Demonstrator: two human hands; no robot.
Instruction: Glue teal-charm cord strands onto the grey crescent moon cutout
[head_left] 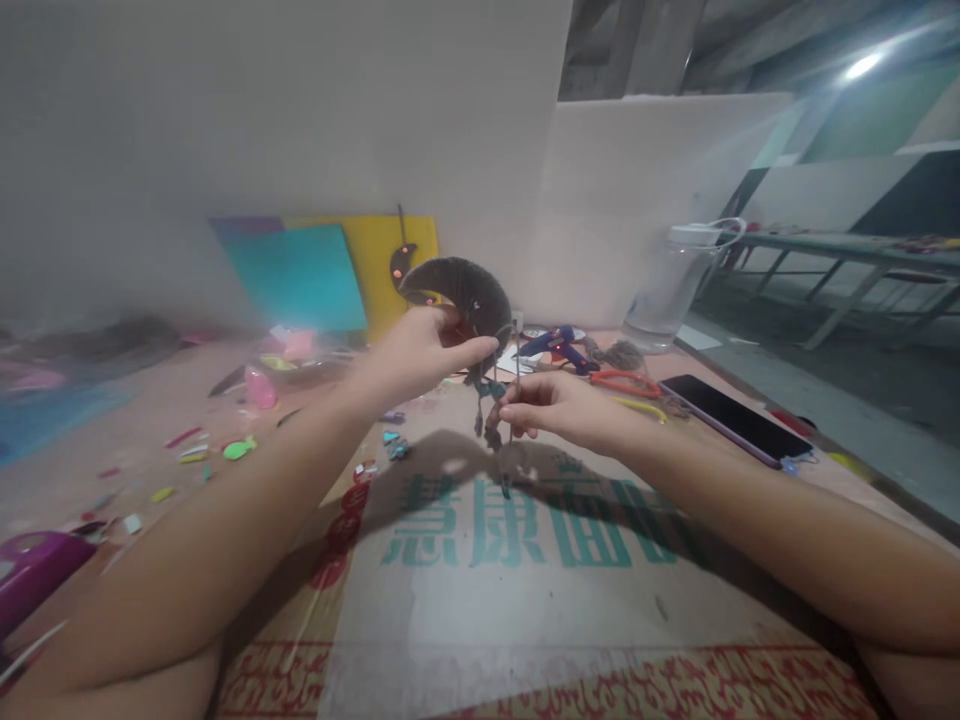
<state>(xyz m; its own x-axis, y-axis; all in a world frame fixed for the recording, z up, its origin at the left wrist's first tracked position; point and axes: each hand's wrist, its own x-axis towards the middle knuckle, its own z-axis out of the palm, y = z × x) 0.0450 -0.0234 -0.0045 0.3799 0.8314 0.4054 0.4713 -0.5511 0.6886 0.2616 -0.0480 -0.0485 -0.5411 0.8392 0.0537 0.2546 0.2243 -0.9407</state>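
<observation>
A dark, cord-wrapped crescent (480,295) is held up above the table, its tip pointing left. My left hand (442,345) grips its lower part, thumb across the front. Thin cords with small dark and teal pieces (491,390) hang beneath the crescent. My right hand (544,405) is closed on the hanging cords, thumb and fingers pinched together just below and right of the crescent. Part of a cord dangles below my right fingers over the printed sheet (480,610).
Behind stand teal (300,275) and yellow boards, a smaller crescent hanging there. A blue glue gun (551,343), orange-handled scissors (626,382), phone (735,418) and clear bottle (667,290) lie or stand right. Colourful scraps (240,448) and a magenta object (41,570) are left.
</observation>
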